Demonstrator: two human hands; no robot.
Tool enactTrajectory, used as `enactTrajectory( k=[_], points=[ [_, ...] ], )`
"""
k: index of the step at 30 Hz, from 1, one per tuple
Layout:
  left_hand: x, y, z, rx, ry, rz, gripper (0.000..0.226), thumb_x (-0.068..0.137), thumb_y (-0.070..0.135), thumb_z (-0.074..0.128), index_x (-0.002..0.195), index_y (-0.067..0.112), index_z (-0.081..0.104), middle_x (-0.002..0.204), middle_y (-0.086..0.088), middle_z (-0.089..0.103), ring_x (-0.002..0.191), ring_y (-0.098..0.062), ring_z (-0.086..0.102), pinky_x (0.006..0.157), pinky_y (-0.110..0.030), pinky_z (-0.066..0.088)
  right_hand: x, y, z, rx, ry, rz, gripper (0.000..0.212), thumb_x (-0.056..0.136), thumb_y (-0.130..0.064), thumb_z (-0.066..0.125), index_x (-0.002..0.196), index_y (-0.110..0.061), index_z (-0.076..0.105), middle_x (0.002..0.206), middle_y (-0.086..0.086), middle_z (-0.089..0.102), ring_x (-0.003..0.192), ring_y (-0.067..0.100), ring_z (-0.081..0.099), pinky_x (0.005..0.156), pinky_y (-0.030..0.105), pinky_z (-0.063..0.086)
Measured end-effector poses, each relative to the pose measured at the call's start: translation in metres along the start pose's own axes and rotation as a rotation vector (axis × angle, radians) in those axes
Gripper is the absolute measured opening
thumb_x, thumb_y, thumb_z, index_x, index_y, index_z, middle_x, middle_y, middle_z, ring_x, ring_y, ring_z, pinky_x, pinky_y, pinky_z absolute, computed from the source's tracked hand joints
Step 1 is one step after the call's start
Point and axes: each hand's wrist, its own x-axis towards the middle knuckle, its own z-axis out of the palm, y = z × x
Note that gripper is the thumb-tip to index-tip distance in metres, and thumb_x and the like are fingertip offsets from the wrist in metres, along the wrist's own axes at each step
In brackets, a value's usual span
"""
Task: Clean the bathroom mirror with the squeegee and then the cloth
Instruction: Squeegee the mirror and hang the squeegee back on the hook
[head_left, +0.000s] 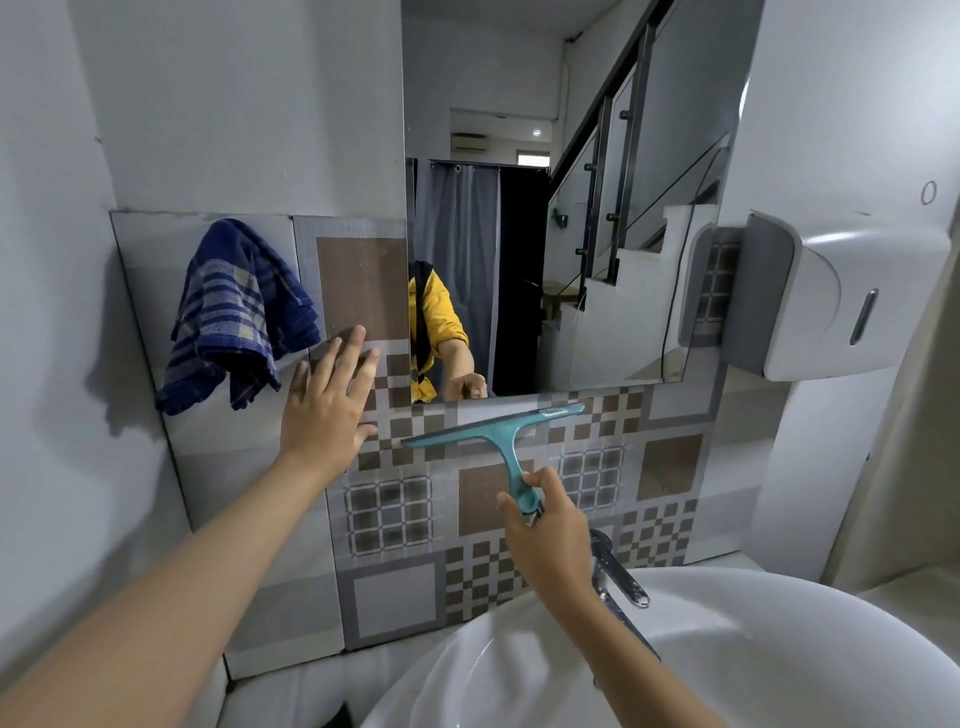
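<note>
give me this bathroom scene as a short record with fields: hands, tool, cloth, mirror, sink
left hand: open, flat against the patterned tile wall, empty
right hand: gripping the handle of the teal plastic squeegee
squeegee: blade just below the mirror's bottom edge, over the tiles
cloth: blue checked cloth hanging on the wall, left of the mirror, untouched
mirror: frameless wall mirror
sink: white basin with chrome tap

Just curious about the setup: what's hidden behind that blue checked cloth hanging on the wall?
Behind the cloth you can see grey wall tiles around its edges. Whatever it hangs from, a hook or peg, is covered by the fabric and cannot be seen.
</note>
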Motion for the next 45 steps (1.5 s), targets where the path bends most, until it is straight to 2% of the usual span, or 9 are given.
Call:
enactTrajectory(
  k=[5, 10, 14, 20, 26, 31, 36, 41, 45],
  points=[
    [0.002, 0.011, -0.011, -0.13, 0.016, -0.027, 0.096, 0.067, 0.034, 0.078, 0.143, 0.014, 0.023, 0.156, -0.011, 0.012, 0.141, -0.034, 0.019, 0.11, -0.055, 0.018, -0.004, 0.001, -0.034, -0.034, -0.102, -0.048, 0.022, 0.084, -0.035, 0.07, 0.098, -0.028, 0.055, 0.094, -0.008, 0.066, 0.066, 0.007, 0.065, 0.054, 0.021, 0.056],
    [-0.019, 0.054, -0.037, -0.739, 0.114, -0.019, 0.068, 0.077, 0.026, 0.071, 0.136, 0.015, 0.038, 0.149, -0.008, 0.035, 0.136, -0.021, 0.031, 0.112, -0.042, 0.027, -0.007, -0.003, -0.072, -0.151, -0.24, -0.162, 0.027, 0.079, -0.034, 0.075, 0.103, -0.027, 0.064, 0.083, -0.012, 0.067, 0.058, 0.001, 0.061, 0.055, 0.022, 0.056],
    [-0.034, 0.084, -0.062, -1.021, -0.124, 0.05, 0.037, 0.079, 0.029, 0.069, 0.114, 0.027, 0.058, 0.13, 0.01, 0.056, 0.119, 0.0, 0.046, 0.107, -0.034, 0.033, -0.004, -0.012, -0.091, -0.183, -0.382, -0.232, 0.029, 0.078, -0.032, 0.077, 0.103, -0.031, 0.063, 0.086, -0.01, 0.069, 0.07, 0.007, 0.067, 0.065, 0.024, 0.06],
    [-0.036, 0.094, -0.08, -1.131, -0.507, 0.161, 0.02, 0.079, 0.013, 0.069, 0.091, 0.03, 0.068, 0.108, 0.009, 0.069, 0.103, -0.004, 0.061, 0.102, -0.04, 0.043, 0.008, -0.036, -0.107, -0.236, -0.496, -0.432, 0.029, 0.075, -0.029, 0.08, 0.096, -0.032, 0.06, 0.088, -0.014, 0.066, 0.076, -0.001, 0.065, 0.069, 0.016, 0.056],
    [-0.034, 0.086, -0.092, -0.92, -0.477, 0.177, 0.023, 0.079, 0.01, 0.069, 0.078, 0.032, 0.061, 0.082, 0.014, 0.068, 0.085, 0.002, 0.061, 0.113, -0.036, 0.005, 0.032, -0.053, -0.111, -0.362, -0.558, -0.65, 0.026, 0.075, -0.034, 0.078, 0.095, -0.03, 0.062, 0.082, -0.021, 0.062, 0.07, -0.01, 0.061, 0.063, 0.009, 0.051],
    [-0.046, 0.072, -0.088, -1.085, -0.434, 0.09, 0.023, 0.075, -0.007, 0.067, 0.082, 0.015, 0.067, 0.084, 0.006, 0.068, 0.083, -0.003, 0.066, 0.091, -0.031, 0.052, 0.056, -0.06, -0.097, -0.459, -0.239, -0.956, 0.04, 0.071, -0.052, 0.069, 0.098, -0.022, 0.07, 0.103, 0.001, 0.064, 0.089, 0.016, 0.058, 0.073, 0.035, 0.055],
    [-0.062, 0.055, -0.066, -1.099, -0.21, -0.051, 0.025, 0.077, -0.002, 0.068, 0.078, 0.022, 0.065, 0.083, 0.007, 0.068, 0.079, -0.007, 0.066, 0.074, -0.024, 0.056, 0.056, -0.064, -0.053, -0.133, -0.118, -0.732, 0.069, 0.069, -0.043, 0.08, 0.129, -0.024, 0.054, 0.13, 0.007, 0.047, 0.12, 0.022, 0.045, 0.1, 0.034, 0.042],
    [-0.086, 0.038, -0.043, -1.102, -0.093, -0.191, 0.021, 0.076, -0.003, 0.069, 0.083, 0.017, 0.066, 0.086, 0.003, 0.068, 0.076, -0.013, 0.065, 0.072, -0.025, 0.056, 0.039, -0.083, 0.009, 0.292, -0.38, -0.432, 0.079, 0.077, 0.002, 0.076, 0.14, -0.027, 0.038, 0.106, 0.0, 0.064, 0.084, 0.012, 0.069, 0.077, 0.027, 0.059],
    [-0.109, 0.022, -0.023, -1.102, -0.008, -0.351, 0.027, 0.076, -0.003, 0.068, 0.082, 0.022, 0.063, 0.086, 0.007, 0.067, 0.076, -0.015, 0.066, 0.071, -0.025, 0.057, 0.034, -0.093, 0.057, 0.316, -0.43, -0.466, 0.076, 0.078, 0.006, 0.073, 0.14, -0.025, 0.043, 0.095, -0.004, 0.062, 0.073, 0.011, 0.066, 0.075, 0.026, 0.059]
  ],
)
